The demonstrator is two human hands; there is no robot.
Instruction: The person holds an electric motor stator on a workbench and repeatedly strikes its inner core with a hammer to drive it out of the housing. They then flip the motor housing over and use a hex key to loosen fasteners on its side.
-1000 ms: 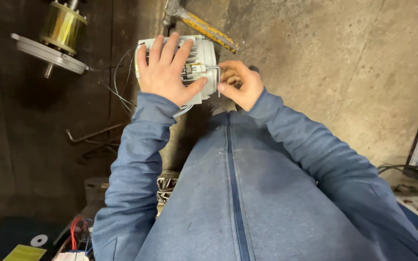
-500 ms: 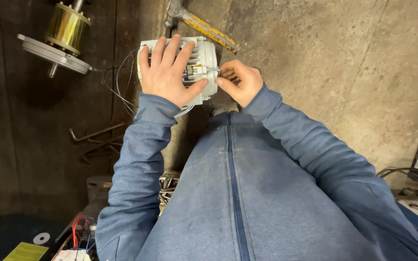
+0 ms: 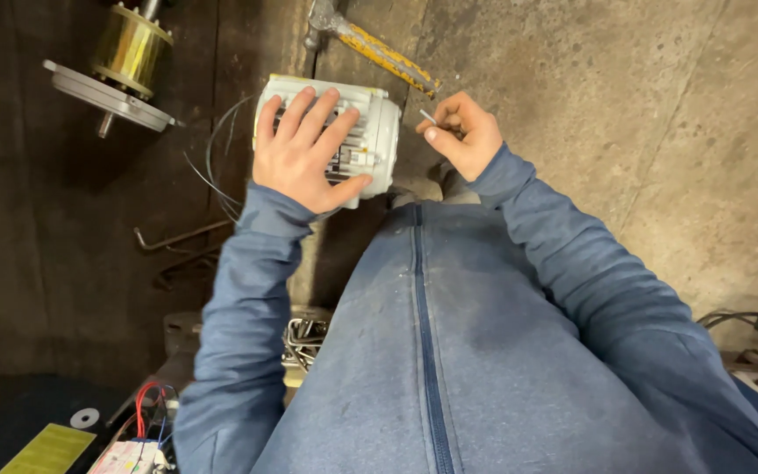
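Fingers [image 3: 309, 118] of your left hand [image 3: 304, 158] spread over the heavy, rigid motor housing [image 3: 377, 132]; your right hand [image 3: 462, 136] pinches a thin, light pin [image 3: 428, 116].

blue zip-front hooded sweatshirt, dusty and faintly stained, long ribbed-cuff sleeves down to each bare hand

Matt grey metal motor housing [image 3: 370, 132], rough concrete floor [image 3: 625, 114], glossy brass-coloured rotor [image 3: 132, 39].
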